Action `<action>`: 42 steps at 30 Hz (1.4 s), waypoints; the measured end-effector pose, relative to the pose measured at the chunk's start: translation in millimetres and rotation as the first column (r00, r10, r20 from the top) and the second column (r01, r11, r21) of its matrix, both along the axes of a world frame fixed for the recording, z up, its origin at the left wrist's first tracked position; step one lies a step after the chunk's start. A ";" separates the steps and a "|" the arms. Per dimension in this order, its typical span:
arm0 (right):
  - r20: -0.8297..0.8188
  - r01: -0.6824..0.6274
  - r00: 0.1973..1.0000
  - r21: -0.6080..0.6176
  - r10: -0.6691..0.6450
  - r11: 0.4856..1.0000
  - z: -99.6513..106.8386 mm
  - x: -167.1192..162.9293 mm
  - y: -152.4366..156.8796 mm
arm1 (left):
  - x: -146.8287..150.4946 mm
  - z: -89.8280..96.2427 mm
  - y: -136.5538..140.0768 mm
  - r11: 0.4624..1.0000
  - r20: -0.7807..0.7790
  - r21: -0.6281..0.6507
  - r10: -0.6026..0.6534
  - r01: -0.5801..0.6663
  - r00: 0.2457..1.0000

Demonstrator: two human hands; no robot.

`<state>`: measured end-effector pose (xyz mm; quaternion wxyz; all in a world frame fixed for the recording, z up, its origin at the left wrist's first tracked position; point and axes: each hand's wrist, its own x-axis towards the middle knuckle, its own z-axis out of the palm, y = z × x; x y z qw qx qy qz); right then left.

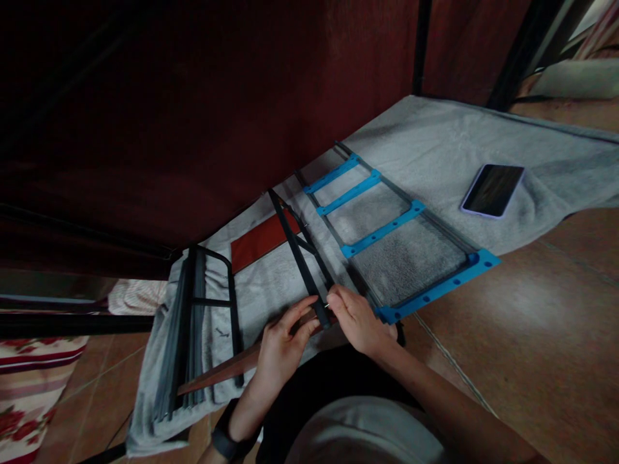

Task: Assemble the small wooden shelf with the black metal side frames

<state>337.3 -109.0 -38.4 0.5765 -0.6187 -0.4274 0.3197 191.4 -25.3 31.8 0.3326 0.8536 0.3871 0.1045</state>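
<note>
My left hand (283, 345) grips the near end of a black ladder-shaped metal frame (297, 251) between thumb and fingers. My right hand (355, 319) is closed in a pinch at the same end, on a thin metal screw (327, 305) that points at the frame's bar. Whether the screw sits in a hole cannot be made out. To the right lies a rack of dark rods with blue crosspieces (370, 241). An orange-red panel (261, 241) is left of the held frame, and a brown strip (222, 374) runs beneath my left hand.
A second black frame (233, 322) and a bundle of grey tubes (176, 348) lie at the left on a grey cloth (435, 135). Small screws (222, 332) rest near them. A phone (493, 190) is at the right. A dark red panel (290, 84) stands behind.
</note>
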 end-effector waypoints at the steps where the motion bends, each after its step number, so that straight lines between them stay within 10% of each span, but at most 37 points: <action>1: -0.042 -0.022 0.999 0.015 0.023 1.000 0.1 3.0 -3.7 | -0.2 -0.5 0.0 1.000 0.000 -0.005 -0.007 0.007 1.000; 12: 0.376 -0.246 0.900 0.019 0.220 0.969 -2.7 22.0 -4.8 | 0.2 -0.3 0.7 0.990 -0.026 0.105 -0.092 0.095 0.995; 27: 0.120 -0.086 0.988 -0.109 0.099 0.990 3.5 6.0 -9.3 | 5.7 4.3 2.5 0.982 -0.035 0.033 -0.183 0.184 0.983; 42: 0.301 -0.051 0.950 -0.120 0.085 0.992 0.9 7.3 -2.4 | 9.1 4.5 4.6 0.982 -0.115 -0.004 -0.189 0.190 0.975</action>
